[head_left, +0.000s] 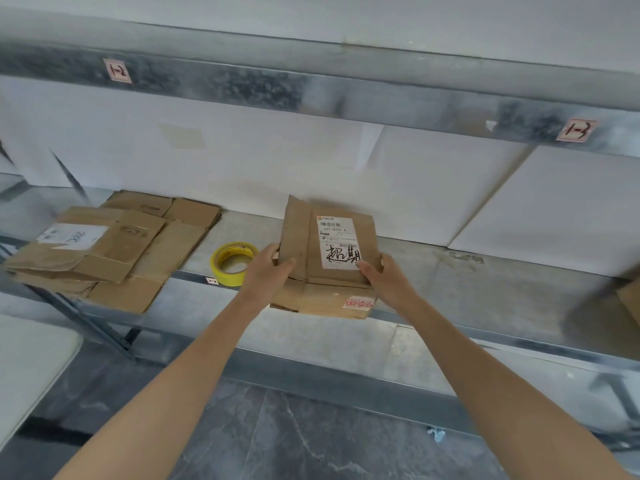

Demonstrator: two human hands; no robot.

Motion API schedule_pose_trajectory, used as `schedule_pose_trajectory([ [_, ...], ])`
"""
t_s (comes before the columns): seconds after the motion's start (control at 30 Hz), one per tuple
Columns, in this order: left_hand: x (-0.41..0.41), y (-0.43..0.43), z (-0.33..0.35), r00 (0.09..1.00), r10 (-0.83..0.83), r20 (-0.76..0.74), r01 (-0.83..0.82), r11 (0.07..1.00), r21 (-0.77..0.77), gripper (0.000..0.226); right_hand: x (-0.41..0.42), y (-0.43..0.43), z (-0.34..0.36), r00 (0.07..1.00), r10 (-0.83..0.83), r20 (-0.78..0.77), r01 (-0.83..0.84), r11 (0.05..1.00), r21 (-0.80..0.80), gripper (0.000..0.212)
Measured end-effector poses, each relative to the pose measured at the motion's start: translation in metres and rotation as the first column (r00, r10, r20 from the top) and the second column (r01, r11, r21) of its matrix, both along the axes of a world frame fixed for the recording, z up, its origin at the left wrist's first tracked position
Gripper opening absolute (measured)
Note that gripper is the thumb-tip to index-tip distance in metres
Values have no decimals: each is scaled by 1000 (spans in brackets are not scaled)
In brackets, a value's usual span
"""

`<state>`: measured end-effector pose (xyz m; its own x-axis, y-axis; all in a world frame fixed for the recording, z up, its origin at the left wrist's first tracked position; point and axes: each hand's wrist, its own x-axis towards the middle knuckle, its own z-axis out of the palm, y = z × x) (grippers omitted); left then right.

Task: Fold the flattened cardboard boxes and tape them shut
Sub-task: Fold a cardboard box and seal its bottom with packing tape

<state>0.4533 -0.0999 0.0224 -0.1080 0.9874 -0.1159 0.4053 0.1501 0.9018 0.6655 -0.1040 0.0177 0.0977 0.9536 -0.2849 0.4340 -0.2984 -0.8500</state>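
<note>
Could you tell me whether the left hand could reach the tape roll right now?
Probably yes: the tape roll lies just beside the left hand, nothing between them, though that hand grips the box.

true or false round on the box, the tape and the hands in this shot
1. Both the left hand and the right hand grip the cardboard box. True.
2. The yellow tape roll lies on top of the flattened boxes. False: it lies on the shelf, between that stack and the held box.
3. The flattened boxes lie to the left of the held box. True.
4. The left hand holds the tape roll. False: it grips the box's left side, and the roll lies untouched beside it.
</note>
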Motion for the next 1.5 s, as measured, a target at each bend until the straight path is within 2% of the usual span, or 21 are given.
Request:
schedule_pose_trajectory([
  [0.07, 7, -4, 7, 992, 10, -128, 10, 988, 156, 16, -5, 0, 14, 968, 24, 250, -69, 983, 169, 44],
  [0.1, 11, -7, 14, 974, 29, -223, 26, 970, 242, 16, -9, -1, 25, 949, 29, 313, -115, 959, 259, 48],
  [0.13, 17, -10, 22, 944, 50, -327, 59, 947, 316, 21, -14, -2, 38, 948, 40, 317, -145, 938, 315, 52],
  [0.2, 28, -15, 35, 855, 73, -514, 173, 893, 415, 34, -26, -4, 63, 978, 63, 197, -125, 939, 321, 58],
  [0.23, 33, -18, 40, 813, 68, -578, 240, 865, 441, 38, -30, -6, 74, 985, 71, 154, -115, 948, 296, 61],
  [0.3, 42, -22, 49, 767, 13, -641, 347, 833, 432, 38, -32, -8, 87, 981, 77, 179, -126, 952, 278, 63],
  [0.4, 50, -27, 57, 753, -234, -614, 505, 805, 312, 35, -25, -8, 90, 978, 16, 209, -73, 961, 267, 49],
  [0.47, 53, -30, 57, 777, -411, -477, 536, 829, 158, 36, -16, -8, 87, 975, -20, 223, -41, 963, 265, 50],
  [0.53, 51, -26, 50, 856, -413, -310, 460, 883, 94, 38, -6, -10, 86, 968, -56, 246, -16, 960, 280, 53],
  [0.57, 49, -22, 45, 883, -364, -295, 413, 902, 125, 38, -1, -12, 86, 963, -71, 258, -7, 958, 288, 52],
  [0.6, 47, -16, 41, 893, -305, -332, 376, 910, 174, 37, 5, -13, 86, 960, -81, 269, 0, 957, 289, 51],
  [0.67, 44, -5, 38, 845, -225, -486, 364, 907, 212, 35, 14, -17, 85, 953, -76, 294, -5, 964, 266, 53],
  [0.73, 42, 1, 43, 753, -293, -589, 413, 907, 77, 44, 22, -19, 84, 942, -61, 330, -18, 973, 231, 57],
  [0.8, 40, 4, 46, 702, -420, -576, 468, 881, -72, 56, 29, -23, 81, 937, -39, 347, -28, 982, 186, 63],
  [0.83, 39, 4, 45, 710, -440, -550, 472, 877, -91, 59, 31, -26, 78, 942, -25, 336, -35, 985, 171, 65],
  [0.93, 36, 1, 32, 794, -335, -507, 431, 899, 80, 62, 36, -39, 70, 959, -41, 280, -9, 985, 174, 66],
  [1.0, 37, -6, 26, 822, -259, -508, 411, 887, 213, 57, 37, -47, 64, 950, -113, 290, 55, 978, 203, 63],
  [1.07, 41, -12, 24, 862, -221, -456, 372, 887, 273, 50, 39, -54, 59, 936, -189, 297, 120, 965, 235, 59],
  [1.2, 49, -19, 28, 916, -156, -369, 247, 945, 214, 48, 47, -66, 55, 940, -250, 232, 179, 941, 288, 54],
  [1.33, 71, -24, 36, 882, -219, -418, 323, 926, 197, 48, 73, -78, 66, 933, -290, 213, 204, 914, 351, 52],
  [1.5, 127, -38, 52, 845, -407, -346, 486, 855, 180, 54, 137, -99, 77, 917, -344, 200, 239, 879, 413, 50],
])
